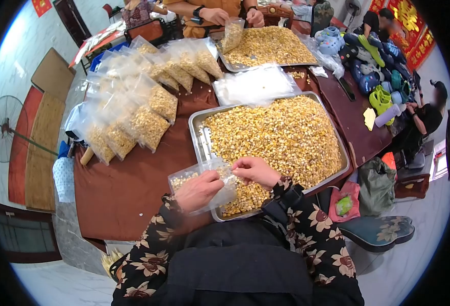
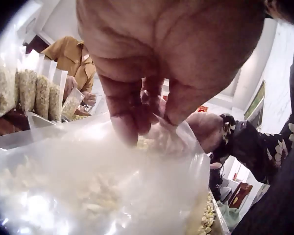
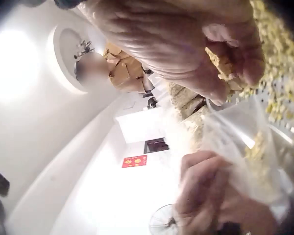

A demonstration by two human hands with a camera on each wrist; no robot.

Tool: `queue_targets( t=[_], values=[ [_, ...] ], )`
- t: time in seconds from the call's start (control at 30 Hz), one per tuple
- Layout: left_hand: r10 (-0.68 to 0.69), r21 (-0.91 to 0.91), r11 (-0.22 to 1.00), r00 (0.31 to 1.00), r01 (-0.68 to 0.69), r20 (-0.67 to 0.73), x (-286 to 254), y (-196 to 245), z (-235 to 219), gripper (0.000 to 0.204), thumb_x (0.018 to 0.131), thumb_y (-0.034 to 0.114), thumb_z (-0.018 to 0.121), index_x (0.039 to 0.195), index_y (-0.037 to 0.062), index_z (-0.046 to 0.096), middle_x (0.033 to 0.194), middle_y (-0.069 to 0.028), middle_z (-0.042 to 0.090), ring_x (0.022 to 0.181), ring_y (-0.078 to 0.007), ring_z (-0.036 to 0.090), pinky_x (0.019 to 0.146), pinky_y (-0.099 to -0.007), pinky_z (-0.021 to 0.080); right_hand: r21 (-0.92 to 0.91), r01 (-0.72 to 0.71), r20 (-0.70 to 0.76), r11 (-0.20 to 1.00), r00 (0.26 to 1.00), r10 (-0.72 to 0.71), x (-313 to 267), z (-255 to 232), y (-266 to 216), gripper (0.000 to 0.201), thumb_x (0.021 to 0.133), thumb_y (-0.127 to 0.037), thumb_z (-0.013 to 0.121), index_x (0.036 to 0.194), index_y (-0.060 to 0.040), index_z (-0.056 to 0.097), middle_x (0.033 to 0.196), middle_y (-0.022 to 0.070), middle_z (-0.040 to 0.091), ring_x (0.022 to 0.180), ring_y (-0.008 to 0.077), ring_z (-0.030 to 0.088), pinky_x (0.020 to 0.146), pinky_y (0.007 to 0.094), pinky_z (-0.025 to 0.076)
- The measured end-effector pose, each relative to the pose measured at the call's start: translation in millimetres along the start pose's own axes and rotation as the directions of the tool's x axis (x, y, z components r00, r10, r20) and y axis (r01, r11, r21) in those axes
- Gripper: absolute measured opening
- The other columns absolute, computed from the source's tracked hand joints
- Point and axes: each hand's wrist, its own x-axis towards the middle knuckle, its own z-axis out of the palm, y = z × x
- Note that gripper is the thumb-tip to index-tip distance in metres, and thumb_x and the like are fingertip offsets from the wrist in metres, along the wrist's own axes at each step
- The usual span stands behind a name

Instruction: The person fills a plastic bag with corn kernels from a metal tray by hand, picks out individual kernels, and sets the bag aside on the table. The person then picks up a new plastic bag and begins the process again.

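Filled bags [image 1: 151,115] stood upper left. Lower centre, left hand [image 1: 199,189] pinched a clear bag [image 1: 225,193] of kernels by its edge; right hand [image 1: 258,172], fingers bent, reached the bag's right side, grip indeterminate. Tray [image 1: 203,140] right of centre. Upper right, red banner [image 1: 407,19]: gold characters, illegible.

left hand [image 1: 199,191] pinching, right hand [image 1: 257,171] near it, fingers [image 3: 213,88] bent

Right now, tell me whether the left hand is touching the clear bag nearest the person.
Touching. The left wrist view shows it: the left hand pinches the clear bag near its upper edge.
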Motion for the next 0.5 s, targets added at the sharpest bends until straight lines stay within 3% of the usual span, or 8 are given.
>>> queue_targets(
  t=[0.07,0.13,0.2,0.23,0.27,0.33,0.4,0.5],
  values=[
    [-0.006,0.006,1.000,1.000,0.006,-0.002,0.2,1.5,-0.9,0.011,0.082,0.006,0.055,0.092,0.0060,0.055,0.090,-0.0103,0.051,0.085,-0.0289,0.052,0.069,-0.0362,0.044,0.028,0.028,0.099,0.999,0.995,-0.031,4.7,13.6,-5.3,0.019,0.086,-0.019,0.060,0.094,-0.0026,0.063,0.075,0.0015,0.059,0.058,0.0084,0.055,0.050,0.0216,0.048],
    [-0.003,-0.030,1.000,1.000,0.002,-0.027,-0.5,1.9,-1.6,0.012,0.081,0.005,0.055,0.093,0.0053,0.054,0.090,-0.0105,0.051,0.085,-0.0290,0.052,0.070,-0.0361,0.044,0.026,0.007,0.108,1.000,0.994,-0.010,8.2,27.7,-4.1,0.023,0.088,-0.022,0.057,0.098,-0.0030,0.064,0.076,0.0032,0.060,0.061,0.0089,0.057,0.051,0.0243,0.048],
    [-0.009,-0.065,0.998,0.998,0.005,-0.056,-3.6,0.5,-1.3,0.012,0.081,0.005,0.055,0.093,0.0046,0.054,0.090,-0.0106,0.051,0.086,-0.0292,0.052,0.071,-0.0361,0.044,-0.303,0.036,0.125,0.952,0.992,0.002,7.7,37.9,-8.9,0.026,0.088,-0.022,0.054,0.103,-0.0040,0.063,0.079,0.0088,0.064,0.066,0.0167,0.062,0.059,0.0309,0.050],
    [-0.002,-0.066,0.998,0.997,-0.003,-0.078,-5.7,-1.3,0.5,0.012,0.081,0.005,0.055,0.092,0.0039,0.054,0.089,-0.0108,0.051,0.085,-0.0294,0.052,0.071,-0.0358,0.045,-0.442,0.239,0.112,0.865,0.971,-0.212,7.0,41.1,-5.9,0.024,0.086,-0.020,0.053,0.102,-0.0043,0.063,0.083,0.0140,0.065,0.074,0.0260,0.063,0.068,0.0356,0.049],
    [0.005,-0.067,0.998,0.995,-0.012,-0.101,-7.4,-2.2,1.7,0.011,0.080,0.005,0.055,0.091,0.0032,0.055,0.089,-0.0109,0.051,0.085,-0.0296,0.053,0.071,-0.0355,0.045,-0.442,0.239,0.117,0.865,0.971,-0.209,7.0,41.8,-5.9,0.024,0.086,-0.020,0.053,0.102,-0.0043,0.063,0.083,0.0140,0.065,0.074,0.0260,0.063,0.068,0.0356,0.049],
    [-0.020,-0.070,0.997,0.993,0.012,-0.117,-9.8,-2.9,2.0,0.010,0.080,0.005,0.055,0.090,0.0028,0.055,0.088,-0.0113,0.051,0.083,-0.0296,0.053,0.070,-0.0353,0.045,-0.506,0.311,-0.032,0.804,0.925,-0.378,3.5,40.6,-8.1,0.022,0.084,-0.018,0.054,0.098,-0.0036,0.064,0.087,0.0169,0.065,0.079,0.0315,0.062,0.072,0.0365,0.048],
    [-0.044,-0.075,0.997,0.990,0.035,-0.132,-11.7,-3.0,2.5,0.009,0.080,0.005,0.056,0.088,0.0023,0.055,0.088,-0.0116,0.051,0.082,-0.0296,0.053,0.069,-0.0352,0.045,-0.487,0.246,-0.085,0.838,0.942,-0.326,-3.4,32.4,-17.6,0.020,0.084,-0.017,0.054,0.092,-0.0021,0.065,0.084,0.0170,0.064,0.078,0.0313,0.062,0.070,0.0372,0.048],
    [-0.038,-0.066,0.998,0.981,0.026,-0.191,-10.0,-3.6,1.2,0.007,0.079,0.005,0.056,0.085,0.0017,0.056,0.086,-0.0120,0.051,0.078,-0.0293,0.053,0.067,-0.0350,0.045,-0.638,0.109,-0.173,0.762,0.944,-0.280,3.0,11.6,12.5,0.018,0.081,-0.017,0.057,0.086,-0.0015,0.063,0.082,0.0145,0.062,0.078,0.0312,0.060,0.069,0.0388,0.047]
  ],
)
